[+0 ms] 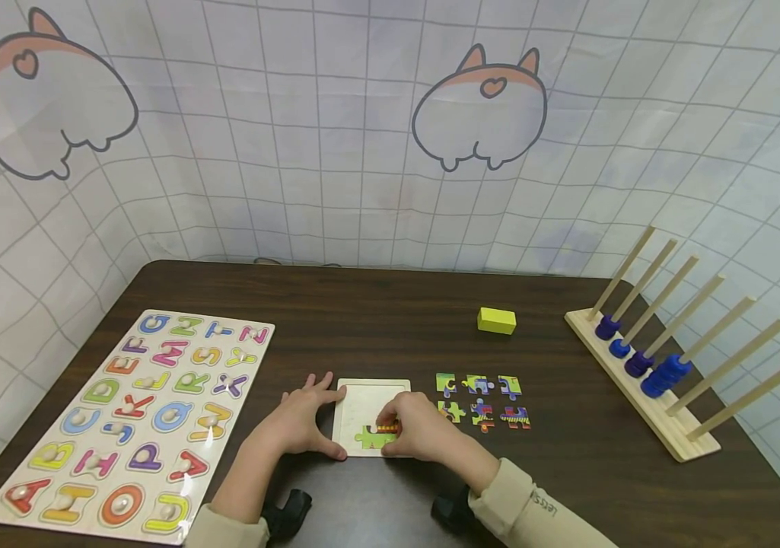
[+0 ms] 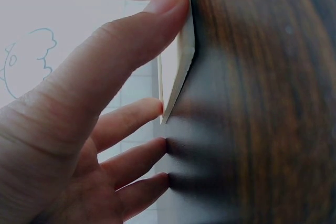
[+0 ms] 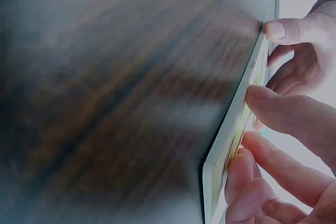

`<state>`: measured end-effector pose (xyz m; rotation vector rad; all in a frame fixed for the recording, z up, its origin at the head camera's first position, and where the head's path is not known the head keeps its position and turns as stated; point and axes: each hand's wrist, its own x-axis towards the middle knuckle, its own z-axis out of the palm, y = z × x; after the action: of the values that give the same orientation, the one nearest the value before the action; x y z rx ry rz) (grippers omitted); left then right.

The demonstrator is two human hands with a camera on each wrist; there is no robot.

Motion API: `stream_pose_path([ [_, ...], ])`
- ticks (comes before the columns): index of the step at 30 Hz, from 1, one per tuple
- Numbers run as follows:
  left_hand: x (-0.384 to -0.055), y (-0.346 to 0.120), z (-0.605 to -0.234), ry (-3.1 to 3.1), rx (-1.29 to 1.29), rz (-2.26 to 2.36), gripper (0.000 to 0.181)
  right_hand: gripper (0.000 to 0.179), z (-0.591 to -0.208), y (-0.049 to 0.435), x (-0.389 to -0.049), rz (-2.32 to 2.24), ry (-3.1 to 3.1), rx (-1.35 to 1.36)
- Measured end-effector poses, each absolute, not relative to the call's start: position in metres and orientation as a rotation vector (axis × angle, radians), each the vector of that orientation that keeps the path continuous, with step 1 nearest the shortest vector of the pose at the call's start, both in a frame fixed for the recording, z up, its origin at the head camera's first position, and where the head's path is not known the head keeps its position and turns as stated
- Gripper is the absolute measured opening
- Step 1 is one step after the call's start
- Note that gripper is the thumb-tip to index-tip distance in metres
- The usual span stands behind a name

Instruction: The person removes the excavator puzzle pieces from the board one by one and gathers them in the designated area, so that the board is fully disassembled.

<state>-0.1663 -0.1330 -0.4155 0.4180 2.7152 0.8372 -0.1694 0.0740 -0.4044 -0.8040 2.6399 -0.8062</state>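
A small square wooden puzzle tray (image 1: 367,394) lies on the table between both hands. My left hand (image 1: 300,421) is spread at its left side, with the thumb at the near corner and the index finger at the far one; the other fingertips rest on the table in the left wrist view. Bent over the tray's near right part, my right hand (image 1: 420,428) pinches a jigsaw piece (image 1: 386,429) with red and yellow on it, mostly hidden by the fingers. Green jigsaw artwork (image 1: 370,439) shows beside it, along the tray's near side.
Several loose jigsaw pieces (image 1: 479,386) lie in two rows right of the tray. An alphabet peg board (image 1: 105,411) fills the left side. A yellow block (image 1: 496,320) sits farther back. At the right stands a wooden peg rack (image 1: 636,388) with blue rings (image 1: 666,376).
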Motion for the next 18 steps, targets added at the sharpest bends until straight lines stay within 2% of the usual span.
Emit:
stream_pose_path([
  [18, -0.1656, -0.133, -0.4139, 2.716, 0.427, 0.836, 0.089, 0.025, -0.4043, 0.0735, -0.1692, -0.816, 2.628, -0.797],
])
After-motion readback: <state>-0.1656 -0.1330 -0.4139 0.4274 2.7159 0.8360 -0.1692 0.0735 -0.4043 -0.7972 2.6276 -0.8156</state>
